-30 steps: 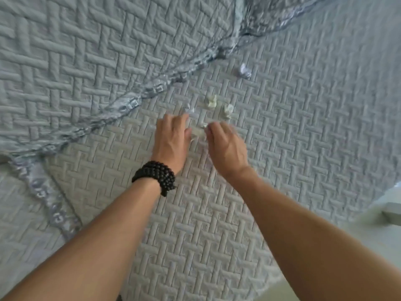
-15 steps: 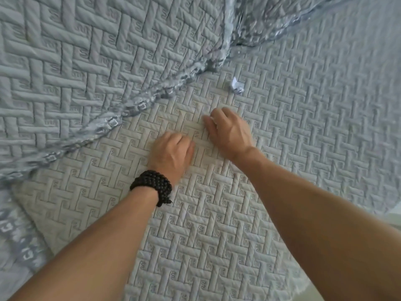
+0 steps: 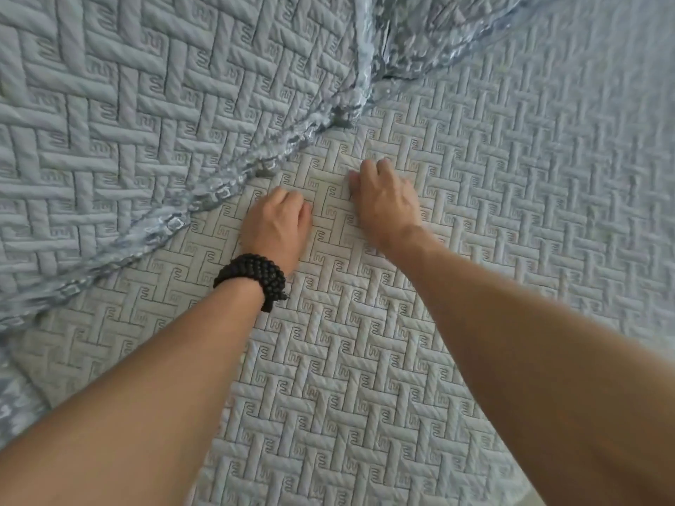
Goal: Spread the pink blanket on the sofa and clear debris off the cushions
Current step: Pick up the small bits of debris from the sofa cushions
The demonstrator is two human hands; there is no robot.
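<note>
My left hand, with a black bead bracelet at the wrist, rests as a closed fist on the pale quilted sofa cushion. My right hand lies just to its right and a little farther away. Its fingers are bent down onto the cushion, close to the shiny grey seam. No loose paper scraps show on the cushion; anything under either hand is hidden. No pink blanket is in view.
The quilted backrest rises at the upper left, behind the seam. Two grey trims meet in a crease at the top centre. The cushion's front edge runs along the lower right.
A second ago several small paper scraps lay in front of my fingers. Both hands closed over them, then my right hand slid over the last scrap; none is visible now.
</note>
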